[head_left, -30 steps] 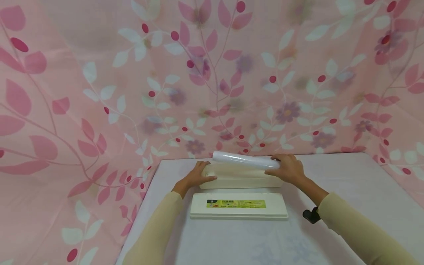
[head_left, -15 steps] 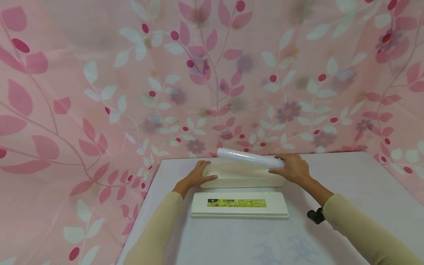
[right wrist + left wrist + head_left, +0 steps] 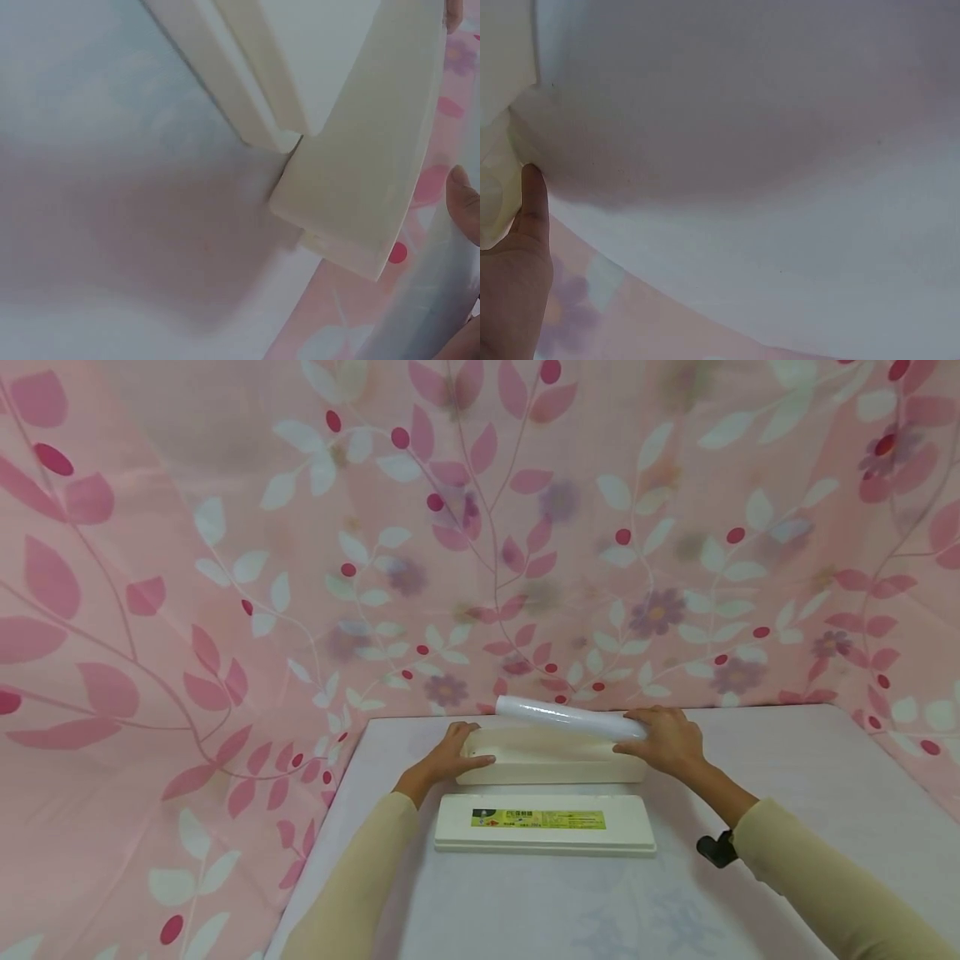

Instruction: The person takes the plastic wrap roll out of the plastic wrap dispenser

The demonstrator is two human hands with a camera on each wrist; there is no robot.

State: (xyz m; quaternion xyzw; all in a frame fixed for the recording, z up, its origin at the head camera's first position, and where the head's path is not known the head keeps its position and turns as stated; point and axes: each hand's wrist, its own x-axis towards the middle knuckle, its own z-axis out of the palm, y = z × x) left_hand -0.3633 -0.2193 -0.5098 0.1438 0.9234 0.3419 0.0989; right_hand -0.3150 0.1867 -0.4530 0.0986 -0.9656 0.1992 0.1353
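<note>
My right hand (image 3: pixel 667 739) grips the right end of a glossy white cling film roll (image 3: pixel 562 717). The roll slants, its left end higher, above a long cream box (image 3: pixel 551 772) whose top is uncovered. At the box's left end, my left hand (image 3: pixel 450 756) holds on, thumb along the front wall and fingers behind. Part of the box's inside shows under the roll. Nearer to me lies the matching lid (image 3: pixel 543 842) with a yellow-green label. In the right wrist view the roll (image 3: pixel 420 315) runs beside the box's long wall (image 3: pixel 360 172).
A pale cloth covers the table (image 3: pixel 540 910). A pink floral curtain (image 3: pixel 375 527) hangs right behind the table's far edge and along both sides. A black strap piece (image 3: pixel 716 849) hangs below the right sleeve.
The right hand and the cling film roll have shifted slightly right, and the roll's left end has risen, baring more of the box's inside. The left hand and lid keep their places.
</note>
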